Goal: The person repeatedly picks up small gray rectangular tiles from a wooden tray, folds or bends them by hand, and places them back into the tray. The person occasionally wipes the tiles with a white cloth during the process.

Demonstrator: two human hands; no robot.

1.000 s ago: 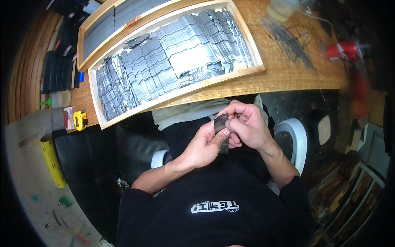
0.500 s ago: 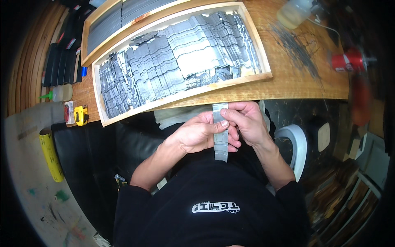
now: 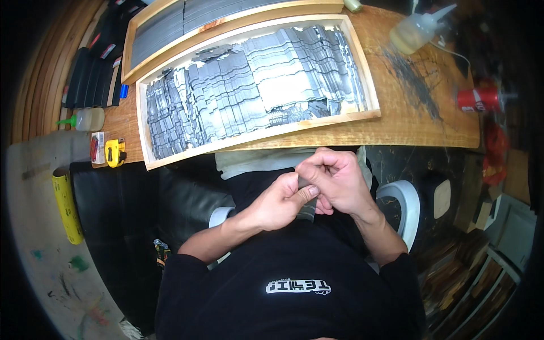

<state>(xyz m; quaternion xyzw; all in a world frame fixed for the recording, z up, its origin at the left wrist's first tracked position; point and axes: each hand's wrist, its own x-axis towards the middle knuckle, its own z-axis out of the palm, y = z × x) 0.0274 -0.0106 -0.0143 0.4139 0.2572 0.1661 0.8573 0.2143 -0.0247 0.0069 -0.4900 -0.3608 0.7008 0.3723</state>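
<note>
My left hand (image 3: 279,203) and my right hand (image 3: 343,180) meet in front of my black shirt, just off the table's near edge. A narrow grey strip (image 3: 307,212) is between them. My left thumb presses on it, while my right fingers pinch its upper part; most of the strip is hidden behind the fingers, and its lower end shows below my left thumb. Beyond my hands, a shallow light-wood tray (image 3: 260,137) holds rows of thin grey pieces (image 3: 221,102) packed side by side, with some loose and uneven ones.
Behind the tray lies another wood-framed tray (image 3: 156,42). At right are a squeeze bottle (image 3: 411,35), thin dark scraps (image 3: 418,82) and a red can (image 3: 479,100). A yellow tape measure (image 3: 115,153) and a green-tipped bottle (image 3: 89,119) stand left. A white armrest (image 3: 409,207) curves beside my right arm.
My right hand has turned and closed over the strip's upper part, which stood in plain view before. The tray and table sit slightly lower in the picture.
</note>
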